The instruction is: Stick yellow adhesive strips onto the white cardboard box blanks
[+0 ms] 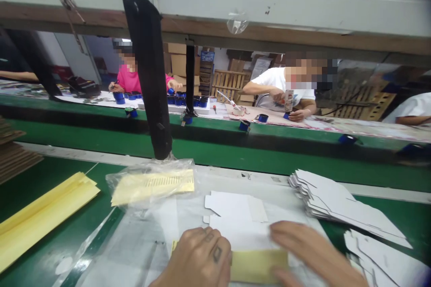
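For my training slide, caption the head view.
Left hand and right hand at a yellow strip, near stacked white cards.

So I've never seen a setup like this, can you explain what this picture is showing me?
There's no robot here: a person works bare-handed, and this single picture comes from a camera worn on their head, looking forward and down. The left hand lies over a yellow strip; the right hand, blurred, is at its other end, and I can't tell whether it grips. A flat white carton blank lies just beyond. Around them are a clear plastic bag with yellow strips inside, long yellow sheets at left, and stacks of white carton blanks at right. Farther off, co-workers handle blue pieces.
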`<state>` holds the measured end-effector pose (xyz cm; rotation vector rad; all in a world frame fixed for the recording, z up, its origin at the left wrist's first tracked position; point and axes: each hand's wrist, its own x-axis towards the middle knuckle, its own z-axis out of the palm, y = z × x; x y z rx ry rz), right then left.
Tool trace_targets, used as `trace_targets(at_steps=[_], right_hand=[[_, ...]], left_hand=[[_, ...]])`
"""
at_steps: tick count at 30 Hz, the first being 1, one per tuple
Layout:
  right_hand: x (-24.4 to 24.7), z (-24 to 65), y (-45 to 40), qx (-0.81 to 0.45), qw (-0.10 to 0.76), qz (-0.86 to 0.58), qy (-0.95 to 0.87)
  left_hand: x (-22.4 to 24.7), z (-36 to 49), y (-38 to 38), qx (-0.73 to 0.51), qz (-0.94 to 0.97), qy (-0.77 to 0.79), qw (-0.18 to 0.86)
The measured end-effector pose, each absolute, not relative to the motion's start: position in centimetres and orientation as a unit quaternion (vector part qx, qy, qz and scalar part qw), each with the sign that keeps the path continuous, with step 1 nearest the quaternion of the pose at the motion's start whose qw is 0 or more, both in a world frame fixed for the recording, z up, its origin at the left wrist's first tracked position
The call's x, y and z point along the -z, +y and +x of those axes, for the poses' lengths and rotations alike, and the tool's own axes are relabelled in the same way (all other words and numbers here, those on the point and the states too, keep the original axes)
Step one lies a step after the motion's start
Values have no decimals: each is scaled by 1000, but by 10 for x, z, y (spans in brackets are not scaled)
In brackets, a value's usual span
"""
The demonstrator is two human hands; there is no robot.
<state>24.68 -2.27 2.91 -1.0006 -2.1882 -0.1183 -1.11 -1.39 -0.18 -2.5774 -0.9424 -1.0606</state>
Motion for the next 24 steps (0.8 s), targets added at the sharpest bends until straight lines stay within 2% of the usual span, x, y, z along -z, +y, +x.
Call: trace_targets(at_steps=[1, 3, 5, 8, 11, 18, 24], right_hand=[[-29, 222, -20, 57, 333, -325, -883], [-28, 181, -13, 50, 317, -289, -902], [-23, 159, -6, 27, 360, -295, -885], [-11, 160, -1, -20, 404, -288, -868], [-1, 173, -1, -47, 401, -293, -866], [2, 169, -6, 81, 412, -280, -863], [3, 169, -9, 38, 429, -282, -857]], left_hand=[[1, -12, -14, 360, -869, -324, 95], [0, -14, -13, 368, -861, -340, 78], [-2, -17, -11, 367, -856, -361, 50], [-2, -18, -9, 344, -858, -380, 25], [2, -17, -9, 315, -866, -388, 19], [4, -17, -10, 310, -849, -418, -86], [1, -17, -9, 310, -843, -425, -117]])
